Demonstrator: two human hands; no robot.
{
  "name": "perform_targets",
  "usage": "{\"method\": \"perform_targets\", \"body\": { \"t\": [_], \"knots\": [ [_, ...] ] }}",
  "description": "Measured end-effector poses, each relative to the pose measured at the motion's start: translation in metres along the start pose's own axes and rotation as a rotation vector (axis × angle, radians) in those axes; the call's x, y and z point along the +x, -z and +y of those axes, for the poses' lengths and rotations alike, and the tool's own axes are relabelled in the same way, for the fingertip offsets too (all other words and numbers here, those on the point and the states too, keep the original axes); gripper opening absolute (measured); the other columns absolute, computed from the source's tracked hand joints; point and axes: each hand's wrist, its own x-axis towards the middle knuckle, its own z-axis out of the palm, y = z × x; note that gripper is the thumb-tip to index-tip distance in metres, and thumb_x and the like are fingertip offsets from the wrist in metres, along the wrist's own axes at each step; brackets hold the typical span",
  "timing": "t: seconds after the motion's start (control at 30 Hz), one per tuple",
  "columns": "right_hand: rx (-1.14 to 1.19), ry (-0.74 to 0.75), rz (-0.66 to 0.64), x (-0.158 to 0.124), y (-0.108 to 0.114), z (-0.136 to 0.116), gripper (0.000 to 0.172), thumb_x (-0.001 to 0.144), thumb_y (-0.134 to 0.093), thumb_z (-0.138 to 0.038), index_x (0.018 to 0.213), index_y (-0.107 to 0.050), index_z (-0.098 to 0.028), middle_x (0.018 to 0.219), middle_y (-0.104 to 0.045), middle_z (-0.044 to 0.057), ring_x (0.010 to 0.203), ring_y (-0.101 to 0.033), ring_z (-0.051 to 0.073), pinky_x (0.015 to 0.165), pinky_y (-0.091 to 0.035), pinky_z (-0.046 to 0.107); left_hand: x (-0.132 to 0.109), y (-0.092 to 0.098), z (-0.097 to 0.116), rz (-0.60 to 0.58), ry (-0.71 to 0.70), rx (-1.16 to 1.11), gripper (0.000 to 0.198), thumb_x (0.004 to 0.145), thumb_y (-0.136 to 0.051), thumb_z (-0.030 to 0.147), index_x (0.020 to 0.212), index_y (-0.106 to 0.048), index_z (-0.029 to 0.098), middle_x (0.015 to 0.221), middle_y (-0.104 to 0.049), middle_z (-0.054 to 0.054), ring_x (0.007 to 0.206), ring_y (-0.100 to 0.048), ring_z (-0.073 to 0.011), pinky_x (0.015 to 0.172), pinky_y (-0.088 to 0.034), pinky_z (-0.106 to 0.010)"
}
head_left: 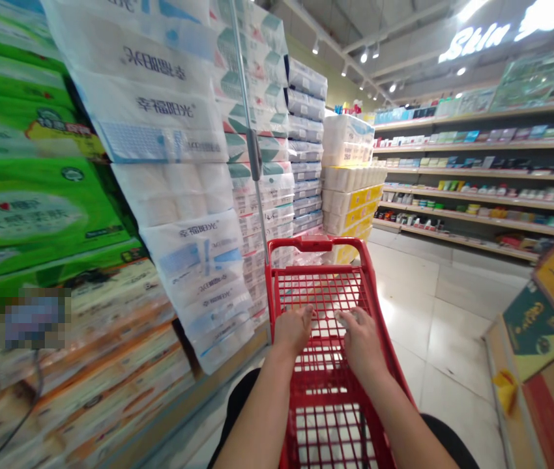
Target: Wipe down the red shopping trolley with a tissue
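Observation:
A red shopping cart [323, 381] with a grid basket stands in front of me, its far rim near the stacked paper packs. Over the left part of the basket is my left hand [295, 327], its fingers curled together; whether anything is inside them is hidden. My right hand [359, 332] is over the right part of the basket, with its fingers partly bent and apart and nothing visible in them. The two hands do not touch each other.
White wrapped rolls [179, 163] are piled high on the left, beside green packs [27, 202]. Shelves of small boxes [482, 148] line the back right. Tiled floor [446, 326] runs along the cart's right side, with cartons [534, 326] at the right edge.

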Motion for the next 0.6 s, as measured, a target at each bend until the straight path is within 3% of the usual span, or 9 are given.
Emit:
{"method": "perform_targets", "body": {
  "t": [0.13,0.2,0.3,0.37,0.47,0.6],
  "knots": [
    [0.061,0.155,-0.205,-0.007,-0.004,-0.014,0.073,0.073,-0.044,-0.001,0.142,-0.044,-0.027,0.138,-0.052,0.004,0.132,-0.040,0.023,0.110,-0.033,0.043,-0.001,-0.001,-0.001,0.041,-0.028,-0.016,0.082,0.095,0.003,0.056,0.100,-0.073,0.025,0.091,-0.075,-0.007,0.085,-0.069,-0.0219,0.077,-0.050,-0.033],
    [0.003,0.076,-0.234,-0.008,-0.004,-0.017,0.077,0.072,-0.044,-0.001,0.144,-0.040,-0.029,0.144,-0.047,0.002,0.139,-0.031,0.025,0.112,-0.026,0.050,-0.001,-0.002,-0.002,0.043,-0.039,-0.034,0.082,0.095,0.003,0.056,0.099,-0.073,0.026,0.091,-0.075,-0.007,0.085,-0.069,-0.0216,0.077,-0.050,-0.033],
    [-0.156,-0.058,-0.211,-0.008,-0.003,-0.019,0.074,0.070,-0.042,0.004,0.137,-0.050,-0.026,0.149,-0.041,0.004,0.142,-0.022,0.031,0.108,-0.025,0.056,0.000,-0.002,-0.002,0.040,-0.040,-0.066,0.081,0.095,0.002,0.057,0.099,-0.073,0.028,0.091,-0.075,-0.005,0.085,-0.069,-0.0212,0.078,-0.050,-0.033],
    [-0.185,0.000,-0.239,-0.008,-0.003,-0.019,0.074,0.067,-0.043,0.006,0.133,-0.053,-0.025,0.150,-0.041,0.005,0.141,-0.026,0.032,0.107,-0.028,0.051,0.000,-0.002,-0.003,0.041,-0.035,-0.067,0.080,0.095,0.002,0.057,0.099,-0.073,0.027,0.092,-0.075,-0.005,0.086,-0.069,-0.0212,0.079,-0.050,-0.033],
    [-0.079,0.131,-0.283,-0.006,-0.001,-0.013,0.069,0.068,-0.045,0.004,0.128,-0.059,-0.028,0.142,-0.050,0.002,0.131,-0.041,0.026,0.104,-0.036,0.041,0.000,-0.002,-0.003,0.042,-0.032,-0.070,0.080,0.095,0.001,0.057,0.100,-0.072,0.027,0.094,-0.075,-0.005,0.088,-0.068,-0.0207,0.080,-0.050,-0.032],
    [0.067,0.009,-0.106,0.000,0.001,-0.002,0.055,0.077,-0.045,-0.005,0.127,-0.058,-0.023,0.130,-0.058,0.006,0.112,-0.054,0.024,0.095,-0.046,0.038,-0.001,-0.002,-0.004,0.042,-0.020,-0.071,0.080,0.095,0.001,0.058,0.100,-0.073,0.027,0.090,-0.075,-0.006,0.085,-0.068,-0.0211,0.078,-0.050,-0.032]
  ]
}}
